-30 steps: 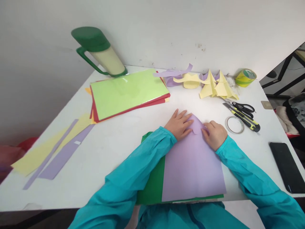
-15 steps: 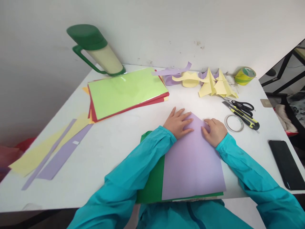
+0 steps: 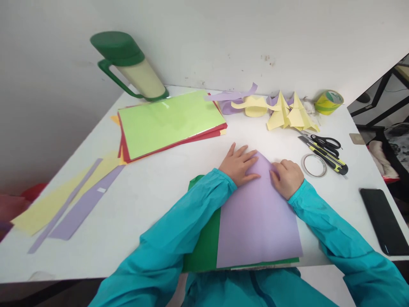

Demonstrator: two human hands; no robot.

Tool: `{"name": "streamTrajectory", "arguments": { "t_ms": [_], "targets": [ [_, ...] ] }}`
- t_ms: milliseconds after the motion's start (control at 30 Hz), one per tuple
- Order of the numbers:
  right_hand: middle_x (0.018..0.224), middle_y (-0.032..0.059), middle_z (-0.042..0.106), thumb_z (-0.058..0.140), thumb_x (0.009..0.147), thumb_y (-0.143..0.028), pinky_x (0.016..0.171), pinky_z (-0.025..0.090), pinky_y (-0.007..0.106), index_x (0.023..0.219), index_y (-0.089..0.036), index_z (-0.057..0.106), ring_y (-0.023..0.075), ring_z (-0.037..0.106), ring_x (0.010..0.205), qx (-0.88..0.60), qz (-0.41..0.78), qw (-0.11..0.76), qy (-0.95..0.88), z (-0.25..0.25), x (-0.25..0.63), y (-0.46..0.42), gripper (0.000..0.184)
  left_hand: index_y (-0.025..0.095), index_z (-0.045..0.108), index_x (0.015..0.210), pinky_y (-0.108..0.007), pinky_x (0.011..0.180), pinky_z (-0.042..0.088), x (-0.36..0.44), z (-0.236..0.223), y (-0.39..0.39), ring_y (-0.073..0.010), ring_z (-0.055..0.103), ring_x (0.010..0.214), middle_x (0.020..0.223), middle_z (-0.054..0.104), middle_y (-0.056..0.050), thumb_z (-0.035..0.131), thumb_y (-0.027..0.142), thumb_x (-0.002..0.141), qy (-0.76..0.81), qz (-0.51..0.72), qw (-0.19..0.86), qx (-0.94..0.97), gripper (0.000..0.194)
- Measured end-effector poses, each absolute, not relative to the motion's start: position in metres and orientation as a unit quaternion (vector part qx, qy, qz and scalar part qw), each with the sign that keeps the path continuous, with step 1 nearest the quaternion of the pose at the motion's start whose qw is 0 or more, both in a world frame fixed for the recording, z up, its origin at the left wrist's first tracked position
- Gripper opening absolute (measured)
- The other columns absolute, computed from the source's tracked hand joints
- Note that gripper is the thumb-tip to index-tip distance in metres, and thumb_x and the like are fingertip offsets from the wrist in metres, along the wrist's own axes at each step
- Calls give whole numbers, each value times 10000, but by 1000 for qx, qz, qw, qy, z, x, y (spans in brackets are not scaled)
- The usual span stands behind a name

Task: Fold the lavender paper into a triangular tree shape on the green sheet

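Note:
A sheet of purple paper (image 3: 258, 221) lies in front of me, its far end narrowing to a point between my hands. Under it, green paper (image 3: 204, 241) shows along the left side and the near edge. My left hand (image 3: 238, 165) rests flat with fingers spread over the sheet's upper left edge. My right hand (image 3: 286, 175) pinches the upper right edge between thumb and curled fingers, and the paper lifts slightly there. The underside of that edge is hidden.
Right of my hands lie a tape roll (image 3: 314, 165), a utility knife (image 3: 326, 155), scissors (image 3: 327, 143) and a phone (image 3: 385, 221). Folded yellow paper planes (image 3: 281, 113) stand at the back. Left are a paper stack (image 3: 169, 123), a thermos (image 3: 140, 76) and paper strips (image 3: 79, 209).
My right hand has shifted slightly left, its fingers now curled more tightly on the purple paper's right edge, which bends up a little. My left hand stays nearly still.

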State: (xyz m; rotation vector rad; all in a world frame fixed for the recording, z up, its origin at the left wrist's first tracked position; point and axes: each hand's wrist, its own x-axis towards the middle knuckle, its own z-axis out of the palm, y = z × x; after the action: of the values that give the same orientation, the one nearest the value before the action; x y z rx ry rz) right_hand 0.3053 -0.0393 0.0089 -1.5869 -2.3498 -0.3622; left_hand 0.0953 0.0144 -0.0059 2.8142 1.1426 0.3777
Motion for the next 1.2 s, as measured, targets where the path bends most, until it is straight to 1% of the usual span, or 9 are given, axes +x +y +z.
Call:
{"name": "streamTrajectory", "arguments": {
  "t_ms": [67,167,300,433,533,700,833,1033,1200],
  "targets": [
    [730,76,579,494,865,-221,636,345,338,923,-136,673,219,489,695,-515,-159,140,-830,11,302,-41,206,169,530,1311,-673,1098,125,96,-5,14,-384,355,1325,1411,475,-89,513,603,859,372,120,42,920,626],
    [716,74,565,491,854,-165,618,338,340,960,-115,671,213,470,684,-481,-176,137,-848,12,298,-44,216,162,520,1321,-682,1092,121,96,-5,14,-392,352,1323,1410,474,-102,503,593,868,369,120,42,920,626],
    [733,87,574,477,836,-126,622,390,323,1014,-75,663,207,473,685,-465,-155,153,-858,9,295,-49,263,154,533,1307,-679,1090,134,96,-5,14,-394,374,1306,1400,483,-124,511,599,858,370,125,39,920,632],
    [838,120,623,465,812,-85,680,475,294,997,-61,665,207,520,754,-463,-128,197,-855,7,293,-55,273,136,544,1289,-675,1085,154,96,-5,14,-393,394,1289,1381,497,-144,527,600,846,370,124,35,920,641],
    [930,150,653,464,808,-75,723,514,309,993,-52,667,218,550,790,-473,-144,202,-845,5,292,-59,275,156,546,1285,-676,1085,150,96,-4,14,-389,390,1294,1389,489,-138,520,598,850,369,126,35,920,620],
    [972,157,693,455,838,-30,791,533,306,951,-54,690,222,612,887,-460,-213,213,-835,1,290,-64,262,168,532,1303,-683,1086,132,96,-4,14,-391,381,1300,1400,480,-125,510,592,859,369,122,43,921,615],
    [1020,154,701,471,855,-28,831,539,305,973,-62,697,221,635,962,-433,-229,200,-849,-2,287,-69,257,161,518,1318,-688,1083,128,97,-2,13,-387,376,1303,1402,479,-123,488,587,871,374,120,43,919,618],
    [1136,204,655,442,842,-17,929,524,364,1057,-18,667,264,594,1089,-433,-179,191,-863,-4,279,-77,311,133,487,1341,-672,1093,126,98,0,12,-389,360,1311,1414,462,-132,475,534,886,377,108,41,919,606],
    [1217,250,591,462,844,-119,987,501,427,1151,13,611,309,510,1208,-451,-82,195,-867,5,273,-86,366,122,419,1393,-668,1094,107,98,2,11,-391,341,1320,1420,449,-148,460,514,890,383,105,53,916,639]
  ]
}}
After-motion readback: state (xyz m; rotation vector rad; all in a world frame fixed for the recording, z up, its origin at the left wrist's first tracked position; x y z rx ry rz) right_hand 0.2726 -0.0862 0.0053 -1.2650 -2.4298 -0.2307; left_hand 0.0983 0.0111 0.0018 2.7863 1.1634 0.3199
